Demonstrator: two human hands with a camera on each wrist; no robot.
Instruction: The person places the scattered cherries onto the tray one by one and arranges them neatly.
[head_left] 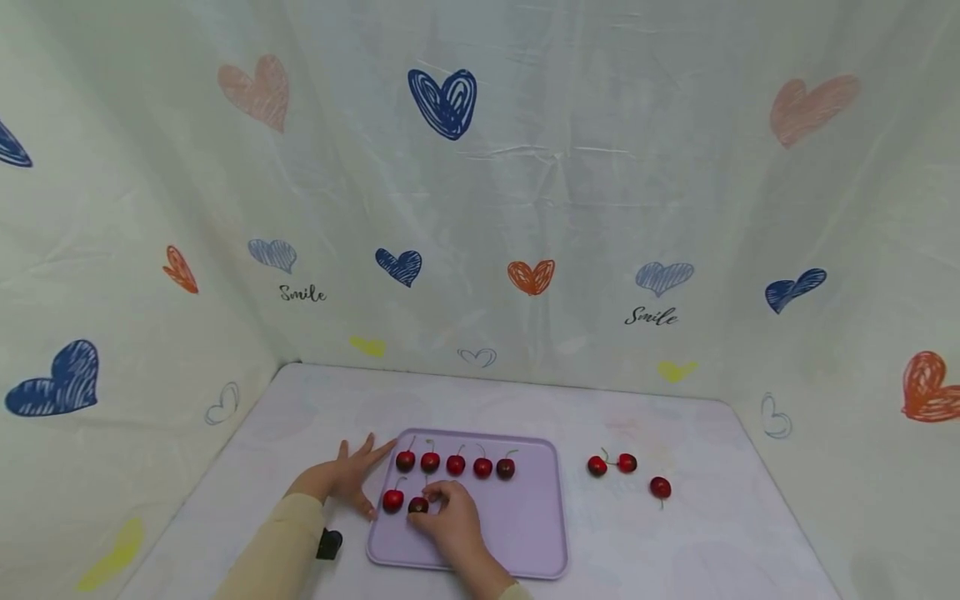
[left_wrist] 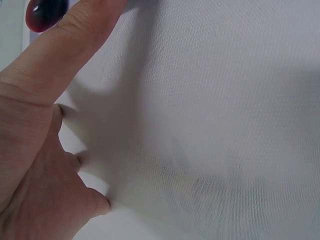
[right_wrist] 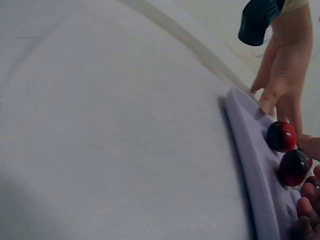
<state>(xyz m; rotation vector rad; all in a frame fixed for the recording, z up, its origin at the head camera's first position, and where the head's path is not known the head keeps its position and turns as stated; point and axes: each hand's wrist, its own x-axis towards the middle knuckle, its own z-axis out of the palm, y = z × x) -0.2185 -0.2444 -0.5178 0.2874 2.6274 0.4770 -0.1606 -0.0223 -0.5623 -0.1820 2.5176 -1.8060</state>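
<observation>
A lilac tray [head_left: 517,525] lies on the table, with a back row of several dark red cherries [head_left: 455,465] and two more in front. My left hand [head_left: 350,477] has its fingers spread, thumb and fingertips at the tray's left rim. Beside its thumb, in the left wrist view, a cherry [left_wrist: 44,14] shows at the top corner. My right hand [head_left: 455,521] reaches over the tray's front and pinches the second front-row cherry [head_left: 417,506] between thumb and fingers. Left of it sits the other front-row cherry [head_left: 393,500]. The right wrist view shows the right fingertips [right_wrist: 311,146] close around the cherry [right_wrist: 294,167].
Right of the tray, three stemmed cherries lie on the white table [head_left: 705,533]: a pair, one being this cherry [head_left: 627,462], and a single cherry [head_left: 661,487]. A black object [head_left: 329,544] shows by the left wrist. A curtain with printed hearts [head_left: 532,277] hangs behind the table.
</observation>
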